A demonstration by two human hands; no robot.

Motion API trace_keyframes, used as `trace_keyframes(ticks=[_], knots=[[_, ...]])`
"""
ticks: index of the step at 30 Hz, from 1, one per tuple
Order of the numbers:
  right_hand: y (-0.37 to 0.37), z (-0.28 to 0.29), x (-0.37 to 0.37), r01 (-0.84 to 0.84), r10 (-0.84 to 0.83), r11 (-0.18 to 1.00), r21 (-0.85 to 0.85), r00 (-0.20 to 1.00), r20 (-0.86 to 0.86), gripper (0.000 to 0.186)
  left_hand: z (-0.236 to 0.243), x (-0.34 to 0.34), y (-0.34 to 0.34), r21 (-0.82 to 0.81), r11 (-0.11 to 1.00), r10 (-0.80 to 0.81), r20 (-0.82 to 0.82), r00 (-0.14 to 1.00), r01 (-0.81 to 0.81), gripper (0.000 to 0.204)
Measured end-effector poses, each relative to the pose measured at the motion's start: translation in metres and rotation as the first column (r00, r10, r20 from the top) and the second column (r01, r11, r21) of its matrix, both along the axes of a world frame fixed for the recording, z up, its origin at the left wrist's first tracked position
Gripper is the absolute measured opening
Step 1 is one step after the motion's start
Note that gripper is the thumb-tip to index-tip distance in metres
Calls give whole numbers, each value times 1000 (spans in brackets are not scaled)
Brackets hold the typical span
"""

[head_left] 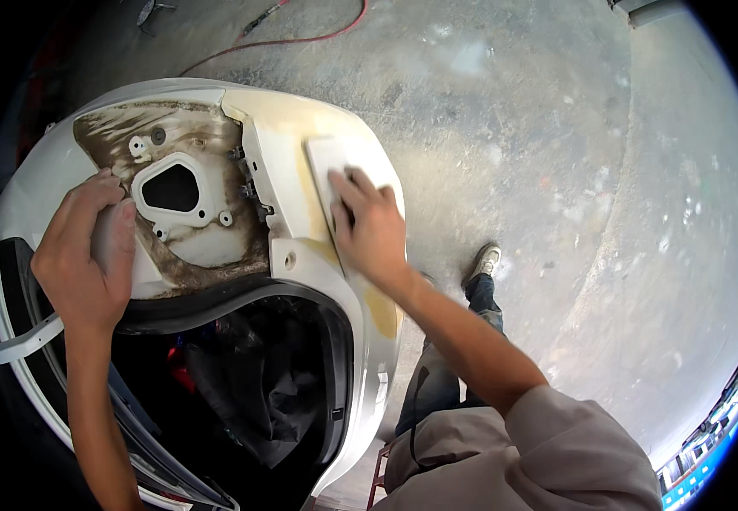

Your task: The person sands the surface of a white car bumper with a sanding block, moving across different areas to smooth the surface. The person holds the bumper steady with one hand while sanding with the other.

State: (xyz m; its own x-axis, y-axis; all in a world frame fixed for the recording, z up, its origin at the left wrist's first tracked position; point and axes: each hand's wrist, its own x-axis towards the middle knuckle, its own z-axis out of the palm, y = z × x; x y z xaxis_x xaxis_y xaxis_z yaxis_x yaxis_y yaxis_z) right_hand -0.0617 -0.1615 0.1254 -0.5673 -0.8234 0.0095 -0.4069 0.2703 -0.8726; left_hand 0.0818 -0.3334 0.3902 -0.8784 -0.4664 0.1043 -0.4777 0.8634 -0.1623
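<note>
My right hand (366,217) presses a long, pale sanding block (328,175) flat against a white car body panel (275,192). The fingers are bent over the block's right edge. Yellowish filler patches (381,308) show on the panel around and below it. At the left edge of a dirt-stained lamp recess (203,247), my left hand (88,243) is curled, fingers bent and thumb set apart. A dusty greyish surface shows between that thumb and the fingers; I cannot make out what it is. The recess holds a raised oval cut-out (170,188).
Below the recess is a body opening with a black rubber seal (335,375) and dark sheeting (258,387) inside. A red hose (301,40) lies on the concrete floor (548,145) beyond the car. My shoe (485,260) stands to the right of the panel.
</note>
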Motion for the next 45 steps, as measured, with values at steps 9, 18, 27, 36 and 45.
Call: trace_keyframes(ticks=[9, 18, 27, 36, 45], knots=[[41, -4, 15, -81, 81, 996, -47, 997, -6, 44, 0, 4, 4, 22, 999, 21, 51, 998, -22, 13], [49, -1, 17, -89, 89, 995, -54, 996, 5, 43, 3, 2, 6, 1, 998, 69, 113, 991, -70, 13], [34, -8, 8, -93, 92, 994, -60, 995, -26, 41, 1, -3, 4, -2, 998, 69, 115, 991, -69, 13], [-2, -15, -5, -83, 76, 990, -117, 995, -57, 40, 9, -3, 5, -9, 998, 60, 139, 989, -60, 14], [4, -22, -16, -135, 120, 984, -116, 984, -131, 53, 2, 0, 2, 6, 997, 79, 165, 983, -81, 19]])
